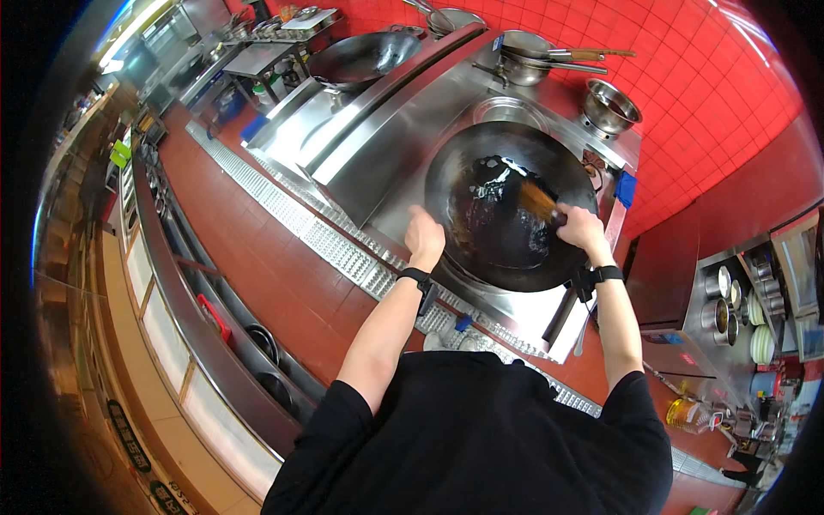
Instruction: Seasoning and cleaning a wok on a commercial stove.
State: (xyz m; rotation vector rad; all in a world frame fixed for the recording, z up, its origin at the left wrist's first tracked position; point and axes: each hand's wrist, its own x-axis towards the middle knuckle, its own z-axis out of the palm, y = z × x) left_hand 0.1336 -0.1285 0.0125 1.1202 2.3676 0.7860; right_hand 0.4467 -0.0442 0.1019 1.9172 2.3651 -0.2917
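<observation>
A large dark wok (463,244) sits on the stainless steel range before me, its inside wet and shiny. My right hand (579,226) grips the dark handle of a brush with brown bristles (537,199), which reach into the wok's right side. At the wok's left rim is my left hand (425,232), its fingers curled; whether it grips the rim or only lies beside it, I cannot tell. Both wrists wear black bands.
Behind the wok stand a metal pot (611,108) and stacked strainers and pans with handles (528,67). Another wok (364,59) rests beyond a steel partition (393,109). Floor grating (328,248) runs along the range. Shelves with containers and plates (761,344) are on the right.
</observation>
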